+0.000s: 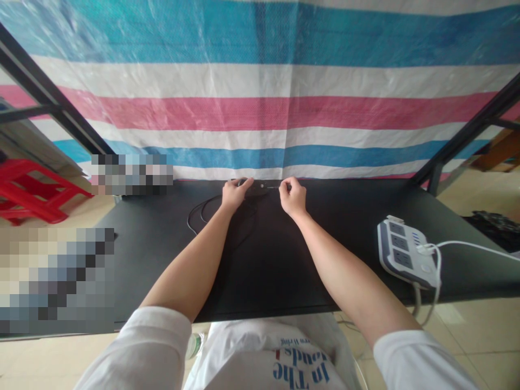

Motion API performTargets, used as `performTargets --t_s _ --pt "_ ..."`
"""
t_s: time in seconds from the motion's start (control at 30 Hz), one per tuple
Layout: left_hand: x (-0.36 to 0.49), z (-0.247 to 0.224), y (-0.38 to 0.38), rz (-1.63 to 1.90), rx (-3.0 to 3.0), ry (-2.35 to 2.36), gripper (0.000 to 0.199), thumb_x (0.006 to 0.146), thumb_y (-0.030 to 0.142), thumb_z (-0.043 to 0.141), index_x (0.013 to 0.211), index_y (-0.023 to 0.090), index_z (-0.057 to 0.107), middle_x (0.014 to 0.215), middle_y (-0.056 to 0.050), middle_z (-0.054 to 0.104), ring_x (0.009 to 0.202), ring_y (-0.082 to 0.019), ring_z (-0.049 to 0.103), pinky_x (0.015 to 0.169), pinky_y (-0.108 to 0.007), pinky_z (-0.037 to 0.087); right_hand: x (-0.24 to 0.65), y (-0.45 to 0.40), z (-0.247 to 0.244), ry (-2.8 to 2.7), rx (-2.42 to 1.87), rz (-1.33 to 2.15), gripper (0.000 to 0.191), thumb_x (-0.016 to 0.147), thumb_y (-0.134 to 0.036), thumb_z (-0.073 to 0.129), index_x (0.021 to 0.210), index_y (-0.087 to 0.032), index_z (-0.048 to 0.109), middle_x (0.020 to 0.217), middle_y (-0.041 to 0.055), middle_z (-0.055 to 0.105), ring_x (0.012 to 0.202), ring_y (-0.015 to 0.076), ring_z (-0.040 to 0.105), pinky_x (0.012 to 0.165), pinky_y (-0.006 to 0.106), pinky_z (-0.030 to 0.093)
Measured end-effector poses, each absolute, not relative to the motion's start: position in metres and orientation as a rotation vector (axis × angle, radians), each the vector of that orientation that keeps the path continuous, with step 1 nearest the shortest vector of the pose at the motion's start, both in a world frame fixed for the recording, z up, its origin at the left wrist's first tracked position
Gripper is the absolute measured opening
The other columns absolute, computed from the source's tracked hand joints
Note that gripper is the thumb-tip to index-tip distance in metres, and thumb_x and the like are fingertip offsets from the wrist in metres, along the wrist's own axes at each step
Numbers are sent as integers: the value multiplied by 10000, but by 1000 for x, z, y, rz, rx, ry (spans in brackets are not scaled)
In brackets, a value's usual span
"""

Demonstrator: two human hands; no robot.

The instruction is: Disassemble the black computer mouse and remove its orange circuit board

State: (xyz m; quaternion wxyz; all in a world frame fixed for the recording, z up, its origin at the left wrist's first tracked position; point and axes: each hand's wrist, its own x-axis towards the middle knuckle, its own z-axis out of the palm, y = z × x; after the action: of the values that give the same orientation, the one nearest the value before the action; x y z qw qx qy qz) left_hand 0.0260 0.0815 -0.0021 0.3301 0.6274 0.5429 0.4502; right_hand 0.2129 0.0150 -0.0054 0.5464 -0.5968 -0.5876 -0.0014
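Near the back edge of the black table (268, 260), my left hand (233, 196) is closed on a small dark object, mostly covered by the fingers. A small round silver spot (262, 186) shows just right of that hand, against a dark surface. My right hand (293, 197) is closed in a pinch on a thin rod (273, 187), which points left toward the silver spot. I cannot tell whether the rod touches it. A thin black cable (194, 210) lies in loops beside and below my left hand; its ends are hidden.
A white and grey power strip (406, 252) with white cables sits on the table's right side. Striped plastic sheeting (260, 114) hangs behind the table between dark metal posts. A red stool (36, 189) stands at the left. Blurred patches hide things on the left.
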Motion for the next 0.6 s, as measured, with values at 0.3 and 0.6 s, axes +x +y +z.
performTargets --t_s 0.3,0.6 --pt "27 -1 81 1169 1655 1445 541 755 615 628 1019 169 781 817 -63 753 727 -213 679 626 -272 507 214 17 -8 -1339 -1383 79 195 731 -332 514 897 -231 515 664 7 625 636 222 619 687 343 499" --pt "27 0 79 1188 1642 1426 513 741 605 655 996 180 787 869 -63 762 812 -234 694 653 -271 515 214 16 -9 -1332 -1397 47 168 758 -375 509 859 -243 484 765 32 656 671 209 618 687 329 487"
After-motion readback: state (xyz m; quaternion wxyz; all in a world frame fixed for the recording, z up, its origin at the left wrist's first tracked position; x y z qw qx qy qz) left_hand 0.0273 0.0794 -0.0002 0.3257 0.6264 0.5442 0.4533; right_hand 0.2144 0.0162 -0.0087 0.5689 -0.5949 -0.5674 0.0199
